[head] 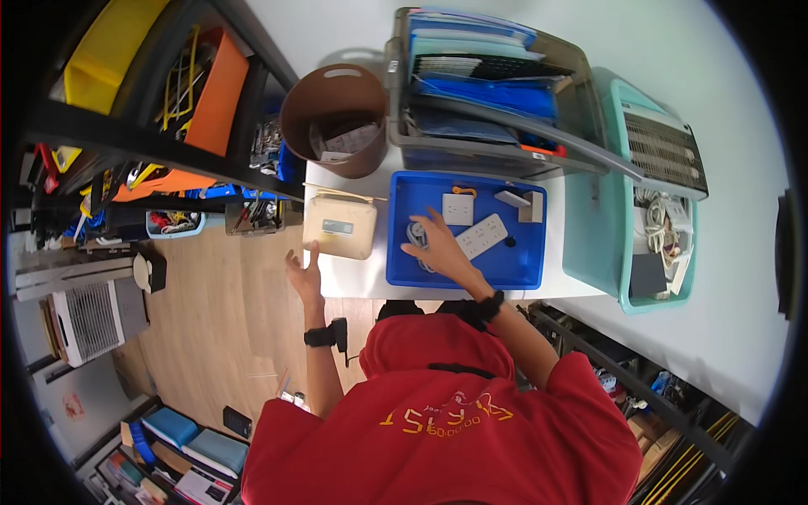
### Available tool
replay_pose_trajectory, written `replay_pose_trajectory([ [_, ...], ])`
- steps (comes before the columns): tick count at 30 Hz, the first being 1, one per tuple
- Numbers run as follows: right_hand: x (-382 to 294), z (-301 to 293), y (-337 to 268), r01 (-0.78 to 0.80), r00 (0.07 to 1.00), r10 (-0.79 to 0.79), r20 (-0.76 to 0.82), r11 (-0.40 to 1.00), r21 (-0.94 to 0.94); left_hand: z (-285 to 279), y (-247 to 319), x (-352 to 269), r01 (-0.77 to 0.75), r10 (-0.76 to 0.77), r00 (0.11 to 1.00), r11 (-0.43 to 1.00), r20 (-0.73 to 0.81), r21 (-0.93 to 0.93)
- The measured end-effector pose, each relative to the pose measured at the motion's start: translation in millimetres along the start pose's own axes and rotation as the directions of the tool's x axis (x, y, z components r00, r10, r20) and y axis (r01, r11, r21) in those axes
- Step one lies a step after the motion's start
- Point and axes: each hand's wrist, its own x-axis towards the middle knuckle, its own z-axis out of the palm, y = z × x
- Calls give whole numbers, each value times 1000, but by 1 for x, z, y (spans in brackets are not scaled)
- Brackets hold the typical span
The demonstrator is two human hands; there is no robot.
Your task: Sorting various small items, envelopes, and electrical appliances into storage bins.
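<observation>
My left hand (307, 278) is at the near left corner of a beige plastic case (341, 240), fingers spread. One fingertip overlaps the case's edge; I cannot tell if it touches. Over a blue plastic tray (492, 276) hovers my right hand (442, 249), fingers apart and curved above a coiled white cable (416, 235), part of which it hides. A white power strip (485, 235) lies slantwise beside that hand. Also in the tray are a white wall socket (457, 209), a small orange item (464, 190), a small white box (512, 199) and a black round piece (510, 242).
Behind the case stands a brown bucket (297, 120). A grey translucent bin (486, 158) of folders is behind the tray. To the right, a turquoise bin (593, 246) holds cables, with a grille-fronted appliance (663, 148) on top. Shelving (170, 145) with tools flanks the left.
</observation>
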Motion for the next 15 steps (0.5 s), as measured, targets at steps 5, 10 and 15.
replay_pose_trajectory([
  [5, -87, -69, 63, -90, 996, 92, -11, 987, 130, 5, 65, -52, -380, 419, 902, 885, -102, 269],
  [10, -164, -143, 65, -54, 993, 68, -95, 989, 141, 31, 148, -144, -584, 590, 805, 807, -62, 89],
  [15, -236, -236, 64, -74, 997, 70, 25, 965, 250, 84, 218, -251, -601, 607, 791, 795, 83, -82],
])
